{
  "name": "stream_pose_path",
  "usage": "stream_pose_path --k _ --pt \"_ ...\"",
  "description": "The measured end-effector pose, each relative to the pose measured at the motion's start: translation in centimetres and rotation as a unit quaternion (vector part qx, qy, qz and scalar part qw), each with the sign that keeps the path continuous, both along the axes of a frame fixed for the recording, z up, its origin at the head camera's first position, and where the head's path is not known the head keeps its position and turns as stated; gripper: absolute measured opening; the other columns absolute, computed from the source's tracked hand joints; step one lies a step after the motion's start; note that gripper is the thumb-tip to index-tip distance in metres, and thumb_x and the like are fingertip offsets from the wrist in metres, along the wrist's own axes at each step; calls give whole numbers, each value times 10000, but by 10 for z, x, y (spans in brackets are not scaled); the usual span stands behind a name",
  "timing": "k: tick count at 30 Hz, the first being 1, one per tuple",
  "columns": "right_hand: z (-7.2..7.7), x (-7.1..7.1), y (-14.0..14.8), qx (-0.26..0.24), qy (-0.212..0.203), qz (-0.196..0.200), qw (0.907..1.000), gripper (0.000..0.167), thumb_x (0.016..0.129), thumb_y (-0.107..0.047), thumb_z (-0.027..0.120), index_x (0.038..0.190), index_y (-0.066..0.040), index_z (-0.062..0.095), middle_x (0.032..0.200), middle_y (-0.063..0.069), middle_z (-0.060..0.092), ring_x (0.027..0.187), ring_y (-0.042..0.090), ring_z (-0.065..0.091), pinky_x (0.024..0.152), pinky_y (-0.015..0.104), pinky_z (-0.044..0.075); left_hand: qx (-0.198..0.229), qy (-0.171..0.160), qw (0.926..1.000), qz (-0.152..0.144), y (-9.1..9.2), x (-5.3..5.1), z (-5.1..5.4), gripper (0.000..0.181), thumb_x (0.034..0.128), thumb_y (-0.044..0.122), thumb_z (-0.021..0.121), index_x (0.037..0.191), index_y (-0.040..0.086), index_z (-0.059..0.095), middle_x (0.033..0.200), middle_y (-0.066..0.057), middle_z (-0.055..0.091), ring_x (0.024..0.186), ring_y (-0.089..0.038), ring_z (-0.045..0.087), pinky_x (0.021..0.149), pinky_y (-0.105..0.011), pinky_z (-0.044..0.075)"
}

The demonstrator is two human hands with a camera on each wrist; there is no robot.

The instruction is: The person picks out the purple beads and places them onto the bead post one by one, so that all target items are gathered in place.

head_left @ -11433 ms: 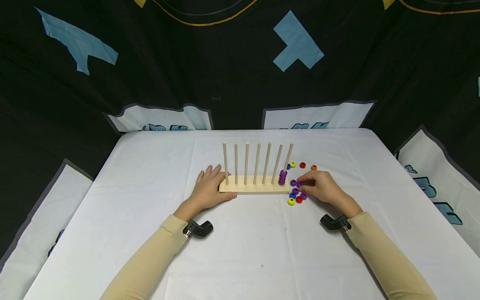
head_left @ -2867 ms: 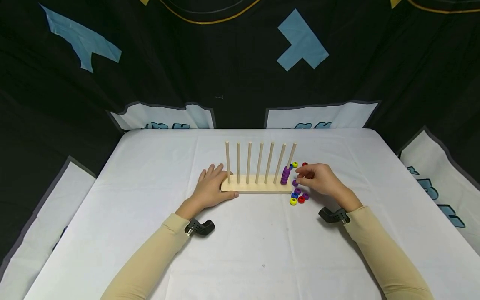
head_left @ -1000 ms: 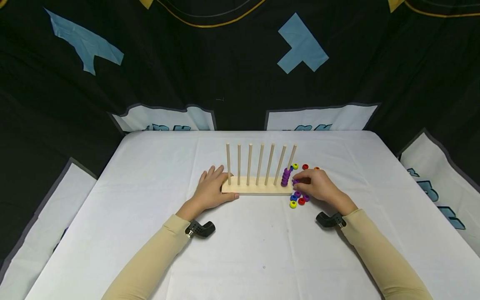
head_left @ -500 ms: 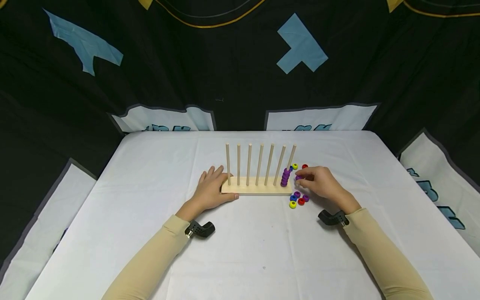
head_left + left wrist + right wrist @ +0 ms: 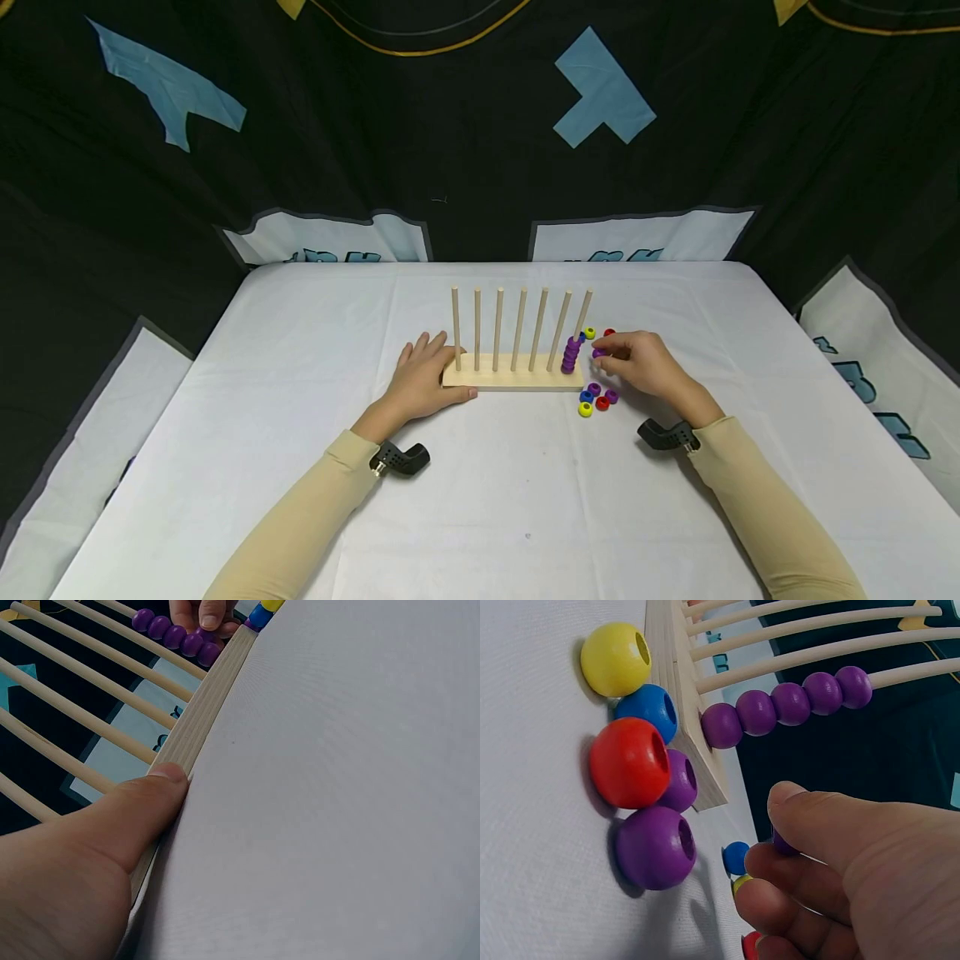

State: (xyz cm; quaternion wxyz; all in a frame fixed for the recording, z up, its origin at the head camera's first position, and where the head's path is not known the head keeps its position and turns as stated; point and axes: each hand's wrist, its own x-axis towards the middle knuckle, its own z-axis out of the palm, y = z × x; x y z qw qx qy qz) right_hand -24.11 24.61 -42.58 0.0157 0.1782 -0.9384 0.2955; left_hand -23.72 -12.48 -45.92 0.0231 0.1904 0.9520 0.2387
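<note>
My left hand (image 5: 420,379) holds the left end of a wooden peg rack (image 5: 517,382), its thumb (image 5: 154,799) on the front edge and its other fingers spread behind. Several purple beads (image 5: 791,703) are stacked on the rack's rightmost peg (image 5: 583,312); the other pegs are bare. Just right of that stack, my right hand (image 5: 641,362) pinches a purple bead (image 5: 782,844) between thumb and fingers, which mostly hide it in the right wrist view. The bead is apart from the peg.
Near the rack's front right corner lie a yellow bead (image 5: 615,660), a blue bead (image 5: 649,712), a red bead (image 5: 630,763) and two purple beads (image 5: 654,847). Behind the hand are another yellow bead (image 5: 590,333) and red bead (image 5: 609,332). White cloth (image 5: 450,500) covers the table.
The purple stack is taller than at the earliest frame. Over the last second my right hand has lifted slightly with a purple bead from beside the rack. My left hand keeps its place.
</note>
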Motion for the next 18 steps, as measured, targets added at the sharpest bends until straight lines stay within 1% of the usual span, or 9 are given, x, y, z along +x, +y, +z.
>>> stream_pose_path --k 8,12,18 --pt "2 0 1 -118 54 -1 9999 300 894 -102 760 1160 35 740 971 151 756 772 181 608 650 198 513 15 -11 10000 8 -1 1 0 731 840 532 750 1419 120 578 1642 -249 317 1555 -505 164 1250 -668 100" --pt "7 0 2 -140 149 -1 9998 292 896 -86 757 1159 40 738 991 164 761 777 186 627 661 203 523 28 -23 10000 24 -1 1 0 740 842 530 751 1427 114 574 1643 -251 312 1556 -503 157 1253 -664 92" --pt "14 2 2 -97 304 -37 9995 302 906 -111 762 1164 43 734 999 166 771 795 195 659 694 219 541 26 -23 10000 14 0 1 0 743 846 536 746 1433 115 571 1645 -249 310 1558 -500 156 1254 -663 88"
